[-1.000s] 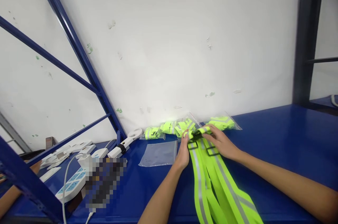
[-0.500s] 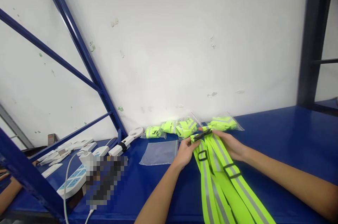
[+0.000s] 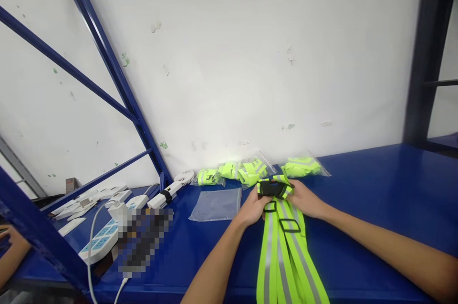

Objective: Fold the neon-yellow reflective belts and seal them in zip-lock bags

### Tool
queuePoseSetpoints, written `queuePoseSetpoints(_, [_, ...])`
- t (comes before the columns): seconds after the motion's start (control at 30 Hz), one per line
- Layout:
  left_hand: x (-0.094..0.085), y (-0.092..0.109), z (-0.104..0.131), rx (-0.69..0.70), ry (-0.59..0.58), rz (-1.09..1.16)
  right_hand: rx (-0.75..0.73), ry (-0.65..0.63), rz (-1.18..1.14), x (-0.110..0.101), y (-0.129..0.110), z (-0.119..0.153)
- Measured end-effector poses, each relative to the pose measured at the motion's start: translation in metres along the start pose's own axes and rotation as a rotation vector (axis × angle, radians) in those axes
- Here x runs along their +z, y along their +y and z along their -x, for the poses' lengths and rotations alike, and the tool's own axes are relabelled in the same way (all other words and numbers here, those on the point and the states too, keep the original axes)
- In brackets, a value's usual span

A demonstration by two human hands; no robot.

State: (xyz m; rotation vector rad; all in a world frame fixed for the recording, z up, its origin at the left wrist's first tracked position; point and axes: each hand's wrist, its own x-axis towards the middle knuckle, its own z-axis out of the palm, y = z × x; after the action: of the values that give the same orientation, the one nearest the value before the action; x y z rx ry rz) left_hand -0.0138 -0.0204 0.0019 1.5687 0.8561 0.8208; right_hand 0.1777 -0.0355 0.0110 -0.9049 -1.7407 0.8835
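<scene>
Between my hands is a neon yellow reflective strap harness (image 3: 274, 251) with grey stripes, its long straps hanging down over the blue tabletop toward me. At its upper end a black buckle (image 3: 271, 189) faces me. My left hand (image 3: 251, 207) is closed on the left side of the buckle end, thumb at its lower edge. On the other side, my right hand (image 3: 306, 198) grips the folded strap; some of its fingers are hidden behind the webbing. Two black slide adjusters, a smaller one (image 3: 270, 206) and a larger one (image 3: 289, 225), sit on the straps below.
Several bagged yellow harnesses (image 3: 252, 170) lie along the wall. A clear plastic bag (image 3: 215, 204) lies flat left of my hands. Farther left are a white handheld fan (image 3: 171, 193), a power strip (image 3: 102, 242) with cables and a blue rack post (image 3: 118, 79). Another person's hand (image 3: 16, 246) shows at far left.
The buckle has turned to face me and its end has dropped slightly. The hanging straps have swung left and lie closer together. Both hands keep their hold.
</scene>
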Motion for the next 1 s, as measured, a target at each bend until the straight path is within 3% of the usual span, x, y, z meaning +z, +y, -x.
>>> queuePoseSetpoints(0.2, [0.007,0.013,0.009,-0.15,-0.221,0.098,-0.041,0.284,0.324,-0.004,0.013,-0.003])
queuePoseSetpoints(0.3, [0.016,0.015,0.01,-0.166,-0.299,0.159,-0.132,0.304,0.352,-0.002,0.012,-0.001])
queuePoseSetpoints(0.47, [0.028,0.008,0.006,-0.114,-0.201,0.136,-0.281,0.07,0.295,0.005,0.0,0.005])
queuePoseSetpoints(0.57, [0.027,0.001,0.003,-0.08,-0.079,0.099,-0.187,-0.076,0.187,0.006,-0.008,0.007])
queuePoseSetpoints(0.67, [0.024,-0.005,0.0,0.064,0.054,0.045,-0.089,-0.182,0.08,0.005,-0.019,0.01])
queuePoseSetpoints(0.73, [0.023,-0.007,-0.001,0.176,0.067,0.014,-0.101,-0.24,0.084,0.008,-0.026,0.013])
queuePoseSetpoints(0.83, [0.023,-0.008,-0.001,0.303,0.078,-0.038,-0.102,-0.196,0.156,0.014,-0.032,0.016])
queuePoseSetpoints(1.0, [0.02,-0.011,-0.007,0.345,0.293,-0.088,-0.114,-0.018,0.119,0.016,-0.019,0.01])
